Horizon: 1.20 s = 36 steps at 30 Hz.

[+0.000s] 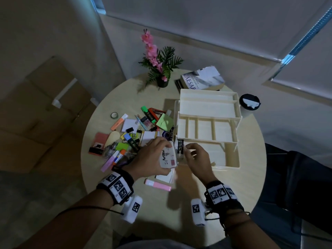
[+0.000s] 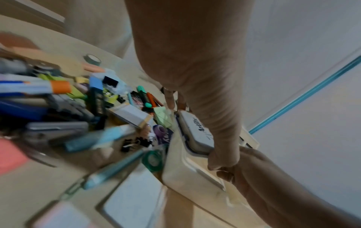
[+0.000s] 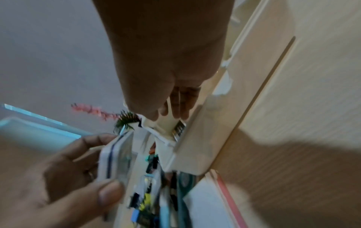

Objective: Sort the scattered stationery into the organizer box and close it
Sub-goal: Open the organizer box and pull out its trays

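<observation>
My left hand (image 1: 158,155) grips a white Artline stamp pad (image 1: 168,159) just above the table, thumb at its near end and fingers at its far end; the left wrist view shows the pad (image 2: 193,132) edge-on in that grip. The cream organizer box (image 1: 208,126) stands open with its tiered trays spread out. My right hand (image 1: 190,151) hovers at the box's front left corner, fingers loosely curved. Its fingertips (image 3: 175,108) reach a white, black-labelled item (image 1: 180,147) there. Scattered stationery (image 1: 129,133) lies left of the box.
A pink highlighter (image 1: 158,185) and a white notepad (image 1: 164,177) lie under my hands. At the round table's (image 1: 251,177) far side stand a flower pot (image 1: 162,81), a book (image 1: 203,79) and a black round object (image 1: 249,101). Cardboard boxes sit on the floor to the left.
</observation>
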Motion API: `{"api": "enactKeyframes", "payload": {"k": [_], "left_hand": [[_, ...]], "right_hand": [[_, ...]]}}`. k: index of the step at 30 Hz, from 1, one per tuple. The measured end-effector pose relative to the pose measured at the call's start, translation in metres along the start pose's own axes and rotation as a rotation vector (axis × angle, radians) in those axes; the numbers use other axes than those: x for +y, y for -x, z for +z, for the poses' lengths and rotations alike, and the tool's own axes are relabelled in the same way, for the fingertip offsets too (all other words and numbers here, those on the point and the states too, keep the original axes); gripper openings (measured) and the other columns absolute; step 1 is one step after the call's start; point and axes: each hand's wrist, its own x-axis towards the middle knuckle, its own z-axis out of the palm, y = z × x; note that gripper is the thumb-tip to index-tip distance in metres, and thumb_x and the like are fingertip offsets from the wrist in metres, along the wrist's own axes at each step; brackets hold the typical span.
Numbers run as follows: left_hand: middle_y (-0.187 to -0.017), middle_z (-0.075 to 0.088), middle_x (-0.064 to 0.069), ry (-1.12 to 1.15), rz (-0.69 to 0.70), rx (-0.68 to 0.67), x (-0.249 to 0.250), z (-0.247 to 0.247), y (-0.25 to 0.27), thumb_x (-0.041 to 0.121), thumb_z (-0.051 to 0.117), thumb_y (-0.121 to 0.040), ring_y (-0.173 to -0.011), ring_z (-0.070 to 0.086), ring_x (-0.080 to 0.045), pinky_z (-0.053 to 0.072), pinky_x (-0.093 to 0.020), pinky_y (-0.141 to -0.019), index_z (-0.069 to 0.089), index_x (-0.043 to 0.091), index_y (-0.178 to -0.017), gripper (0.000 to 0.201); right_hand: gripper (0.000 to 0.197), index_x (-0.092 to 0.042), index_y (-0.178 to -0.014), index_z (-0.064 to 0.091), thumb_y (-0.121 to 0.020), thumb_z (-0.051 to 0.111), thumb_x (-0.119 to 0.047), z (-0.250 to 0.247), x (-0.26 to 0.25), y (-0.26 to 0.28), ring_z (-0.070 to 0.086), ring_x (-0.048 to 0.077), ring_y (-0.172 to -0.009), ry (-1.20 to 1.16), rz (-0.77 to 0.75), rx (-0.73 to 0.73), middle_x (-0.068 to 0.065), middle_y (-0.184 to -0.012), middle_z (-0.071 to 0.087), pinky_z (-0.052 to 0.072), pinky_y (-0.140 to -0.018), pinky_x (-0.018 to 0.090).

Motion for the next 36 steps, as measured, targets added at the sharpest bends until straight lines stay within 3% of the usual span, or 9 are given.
{"api": "enactKeyframes", "payload": {"k": [6, 13, 17, 20, 22, 25, 30, 33, 36], "left_hand": [[-0.137, 0.048, 0.01, -0.036, 0.074, 0.044, 0.063, 0.029, -0.031, 0.06, 0.082, -0.067, -0.121, 0.052, -0.012, 0.043, -0.033, -0.093, 0.052, 0.029, -0.132, 0.078], [-0.167, 0.028, 0.0, -0.036, -0.052, -0.123, 0.091, 0.075, -0.048, 0.049, 0.079, -0.088, -0.152, 0.026, -0.02, 0.032, -0.041, -0.12, 0.035, 0.022, -0.159, 0.088], [-0.163, 0.039, -0.004, -0.084, -0.053, -0.257, 0.075, 0.096, -0.039, 0.047, 0.07, -0.095, -0.15, 0.035, -0.025, 0.034, -0.042, -0.121, 0.038, 0.019, -0.157, 0.076], [-0.154, 0.049, -0.002, -0.111, -0.06, -0.263, 0.068, 0.103, -0.03, 0.044, 0.071, -0.094, -0.143, 0.044, -0.024, 0.036, -0.04, -0.117, 0.037, 0.024, -0.157, 0.075], [-0.152, 0.051, 0.001, -0.108, -0.068, -0.233, 0.068, 0.105, -0.027, 0.043, 0.072, -0.093, -0.142, 0.045, -0.023, 0.036, -0.039, -0.116, 0.038, 0.028, -0.157, 0.074], [-0.152, 0.052, 0.003, -0.103, -0.083, -0.209, 0.07, 0.106, -0.028, 0.042, 0.073, -0.093, -0.142, 0.045, -0.022, 0.034, -0.037, -0.117, 0.04, 0.03, -0.155, 0.071], [-0.148, 0.051, 0.006, -0.105, -0.104, -0.205, 0.065, 0.112, -0.027, 0.041, 0.072, -0.089, -0.139, 0.044, -0.022, 0.035, -0.037, -0.114, 0.04, 0.034, -0.153, 0.072], [-0.142, 0.05, 0.006, -0.15, -0.084, -0.202, 0.065, 0.118, -0.026, 0.044, 0.072, -0.085, -0.134, 0.042, -0.02, 0.026, -0.035, -0.117, 0.039, 0.033, -0.151, 0.075], [-0.138, 0.048, 0.005, -0.194, -0.093, -0.215, 0.069, 0.119, -0.027, 0.048, 0.071, -0.08, -0.131, 0.04, -0.021, 0.02, -0.035, -0.12, 0.037, 0.033, -0.15, 0.079]], "right_hand": [[0.025, -0.006, -0.108, 0.073, -0.101, 0.07, -0.031, -0.057, -0.011, 0.023, 0.065, 0.019, -0.073, -0.429, 0.123, -0.298, 0.02, -0.085, 0.072, 0.051, -0.065, 0.03], [0.021, 0.003, -0.115, 0.069, -0.104, 0.063, -0.014, -0.104, 0.037, 0.002, 0.07, 0.017, -0.07, -0.39, 0.323, -0.132, 0.011, -0.089, 0.076, 0.054, -0.058, 0.027], [0.027, 0.012, -0.108, 0.069, -0.105, 0.062, -0.015, -0.122, 0.061, -0.024, 0.074, 0.031, -0.086, -0.302, 0.444, -0.166, 0.029, -0.108, 0.074, 0.062, -0.067, 0.033], [0.018, -0.001, -0.091, 0.07, -0.102, 0.059, -0.008, -0.124, 0.062, -0.046, 0.072, 0.044, -0.102, -0.104, 0.429, -0.184, 0.032, -0.112, 0.072, 0.062, -0.087, 0.053], [0.017, 0.002, -0.112, 0.068, -0.101, 0.058, -0.007, -0.121, 0.059, -0.051, 0.067, 0.045, -0.115, 0.067, 0.424, -0.209, 0.028, -0.123, 0.069, 0.059, -0.093, 0.048], [0.02, 0.003, -0.119, 0.061, -0.103, 0.056, -0.007, -0.112, 0.062, -0.049, 0.064, 0.042, -0.121, 0.376, 0.327, -0.21, 0.029, -0.128, 0.066, 0.052, -0.098, 0.043], [0.032, 0.0, -0.122, 0.065, -0.1, 0.044, -0.009, -0.092, 0.065, -0.028, 0.069, 0.028, -0.106, 0.941, 0.127, -0.206, 0.017, -0.12, 0.069, 0.055, -0.088, 0.033], [0.049, 0.012, -0.137, 0.052, -0.093, 0.054, -0.006, -0.076, 0.065, -0.012, 0.062, 0.043, -0.111, 1.033, 0.012, -0.222, 0.032, -0.13, 0.058, 0.055, -0.093, 0.047], [0.05, -0.004, -0.151, 0.046, -0.105, 0.045, -0.023, -0.069, 0.067, -0.012, 0.04, 0.043, -0.144, 0.794, -0.181, -0.342, 0.021, -0.16, 0.039, 0.048, -0.11, 0.055]]}}
